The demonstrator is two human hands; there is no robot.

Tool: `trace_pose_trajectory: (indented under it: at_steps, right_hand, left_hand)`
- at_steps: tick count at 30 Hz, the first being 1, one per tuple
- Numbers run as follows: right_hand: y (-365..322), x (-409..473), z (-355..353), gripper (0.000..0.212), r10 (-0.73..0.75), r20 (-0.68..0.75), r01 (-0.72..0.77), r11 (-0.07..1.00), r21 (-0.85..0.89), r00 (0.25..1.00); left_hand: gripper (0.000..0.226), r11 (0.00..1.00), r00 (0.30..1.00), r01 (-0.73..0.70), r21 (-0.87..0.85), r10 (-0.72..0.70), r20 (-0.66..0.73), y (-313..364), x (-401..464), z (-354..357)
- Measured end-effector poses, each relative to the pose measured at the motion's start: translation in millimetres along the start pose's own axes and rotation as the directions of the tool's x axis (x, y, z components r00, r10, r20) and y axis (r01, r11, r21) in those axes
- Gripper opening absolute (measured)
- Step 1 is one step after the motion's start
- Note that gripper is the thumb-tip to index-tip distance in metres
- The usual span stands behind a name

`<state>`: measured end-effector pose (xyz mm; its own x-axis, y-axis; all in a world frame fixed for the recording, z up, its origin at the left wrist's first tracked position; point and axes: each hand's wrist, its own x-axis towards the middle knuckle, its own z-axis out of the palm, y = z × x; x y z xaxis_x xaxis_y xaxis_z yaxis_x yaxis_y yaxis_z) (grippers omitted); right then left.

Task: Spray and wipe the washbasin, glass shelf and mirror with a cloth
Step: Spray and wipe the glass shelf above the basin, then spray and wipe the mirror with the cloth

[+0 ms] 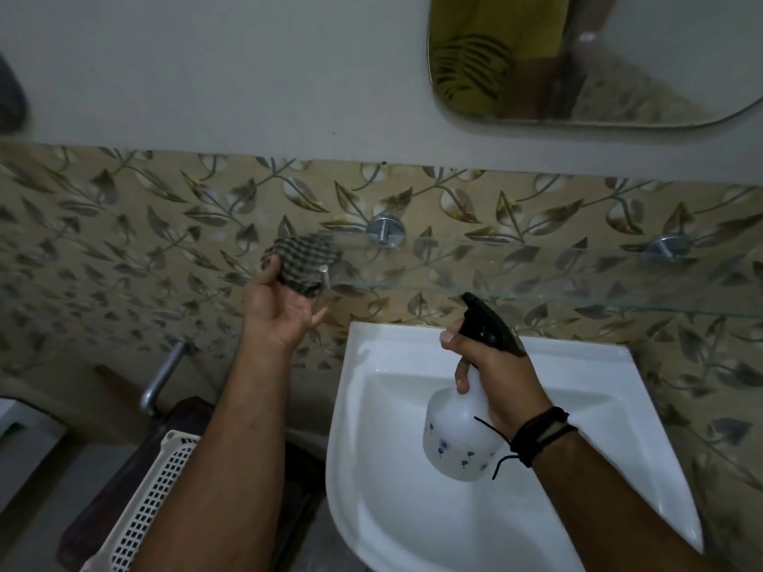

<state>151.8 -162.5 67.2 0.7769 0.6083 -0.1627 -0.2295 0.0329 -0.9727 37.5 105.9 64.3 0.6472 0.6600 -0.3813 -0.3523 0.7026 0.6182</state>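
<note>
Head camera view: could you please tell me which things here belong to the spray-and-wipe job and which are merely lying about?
Part of the job:
- checked cloth, in the left hand
- spray bottle, in the right hand
- washbasin
- glass shelf
- mirror

Just lying about:
- white perforated basket
- metal pipe on the wall

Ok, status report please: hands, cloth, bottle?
Left hand holds checked cloth at glass shelf. Right hand grips translucent spray bottle over white washbasin. Nothing blocking.

mirror cropped, cloth perhaps blurred
</note>
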Motion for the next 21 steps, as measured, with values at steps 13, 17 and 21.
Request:
trace_pose_trajectory:
  at_steps: [13, 17, 21]
  right_hand:
    - [-74, 9, 29, 0.008, -0.130, 0.123, 0.149, 0.975, -0.162, 0.984]
    - [-117, 16, 26, 0.010, -0.203, 0.102, 0.217, 0.966, -0.144, 0.974]
    - [-157, 19, 21, 0.015, -0.279, 0.112, 0.291, 0.950, -0.116, 0.954]
  left_hand:
    - [0.058, 0.892, 0.936, -0.309, 0.330, 0.346, -0.059, 69, -51, 46]
    - [0.055, 0.807, 0.867, -0.466, 0.364, 0.499, 0.004, 75, -69, 101]
    - [0.030, 0.668, 0.737, -0.647, 0.367, 0.672, 0.075, 82, -83, 165]
